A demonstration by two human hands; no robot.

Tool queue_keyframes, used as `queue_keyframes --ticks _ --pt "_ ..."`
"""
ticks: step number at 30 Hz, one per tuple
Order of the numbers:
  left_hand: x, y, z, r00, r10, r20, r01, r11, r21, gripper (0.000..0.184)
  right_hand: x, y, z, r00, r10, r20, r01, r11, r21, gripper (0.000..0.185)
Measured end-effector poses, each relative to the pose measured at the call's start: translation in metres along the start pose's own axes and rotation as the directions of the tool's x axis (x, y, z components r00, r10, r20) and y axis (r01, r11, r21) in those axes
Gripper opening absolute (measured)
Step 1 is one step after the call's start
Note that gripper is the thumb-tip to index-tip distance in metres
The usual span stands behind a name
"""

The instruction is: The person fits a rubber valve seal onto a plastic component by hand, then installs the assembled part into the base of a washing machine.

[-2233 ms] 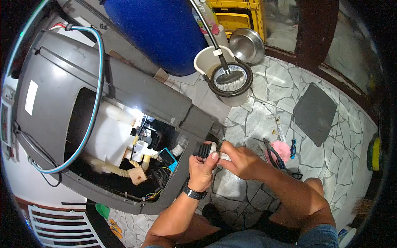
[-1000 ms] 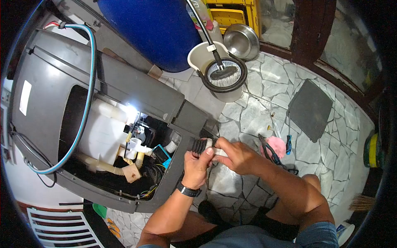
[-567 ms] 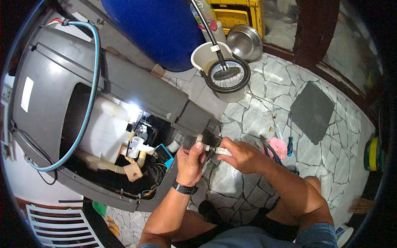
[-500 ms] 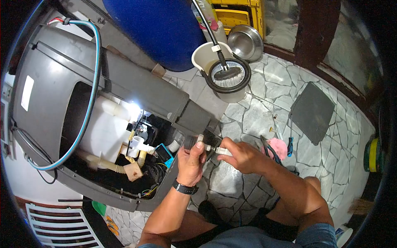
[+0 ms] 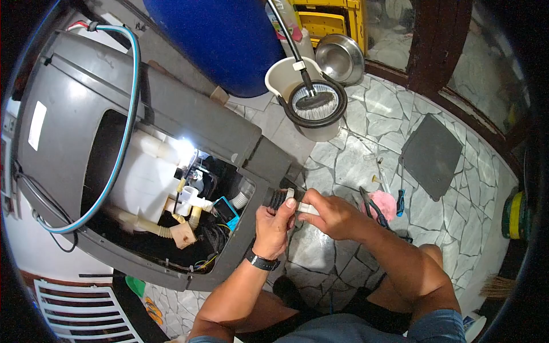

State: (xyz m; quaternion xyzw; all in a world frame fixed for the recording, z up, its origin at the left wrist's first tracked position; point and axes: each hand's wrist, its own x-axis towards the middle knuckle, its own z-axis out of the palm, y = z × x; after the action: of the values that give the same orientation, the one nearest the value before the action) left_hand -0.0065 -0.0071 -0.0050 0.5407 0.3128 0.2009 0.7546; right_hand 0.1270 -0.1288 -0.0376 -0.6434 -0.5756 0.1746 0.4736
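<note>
My left hand, with a black watch on the wrist, closes its thumb and fingers around a white plastic fitting. A dark ribbed hose end shows just beyond the thumb, beside the grey appliance casing. In my right hand is a white plastic piece, pinched and meeting the fitting end to end. How far the two fit together is hidden by the fingers. Left of my hands, the casing's opening exposes a white tank, pale hoses, wires and a small blue-framed device.
A blue-handled screwdriver, pliers and a pink cloth lie on the tiled floor at right. Beyond them is a dark flat panel. A mop bucket and a blue barrel stand at the back.
My left hand has shifted right and turned, bringing the fitting against the right-hand piece. The dark gap between them no longer shows, and the ribbed hose end is more visible.
</note>
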Motion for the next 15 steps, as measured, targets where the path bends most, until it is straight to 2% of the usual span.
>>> queue_keyframes --ticks 3,5,8,15 --pt "0.002 0.002 -0.003 1.0 0.018 0.011 -0.018 1.0 -0.006 0.03 0.0 -0.002 -0.002 1.0 0.0 0.028 0.0 1.0 0.008 0.037" --pt "0.006 0.006 -0.01 0.999 0.023 -0.031 -0.024 0.999 -0.024 0.032 0.001 -0.008 -0.007 0.99 0.109 0.085 -0.11 0.994 0.015 0.038" --pt "0.009 0.01 -0.015 0.995 0.072 -0.067 -0.078 0.993 -0.087 0.026 0.001 -0.007 -0.01 0.989 0.097 0.113 -0.104 0.993 0.062 0.038" --pt "0.009 0.01 -0.016 0.997 0.076 -0.022 -0.078 0.992 -0.096 0.025 0.001 -0.005 -0.006 0.993 0.083 0.088 -0.088 0.995 0.053 0.038"
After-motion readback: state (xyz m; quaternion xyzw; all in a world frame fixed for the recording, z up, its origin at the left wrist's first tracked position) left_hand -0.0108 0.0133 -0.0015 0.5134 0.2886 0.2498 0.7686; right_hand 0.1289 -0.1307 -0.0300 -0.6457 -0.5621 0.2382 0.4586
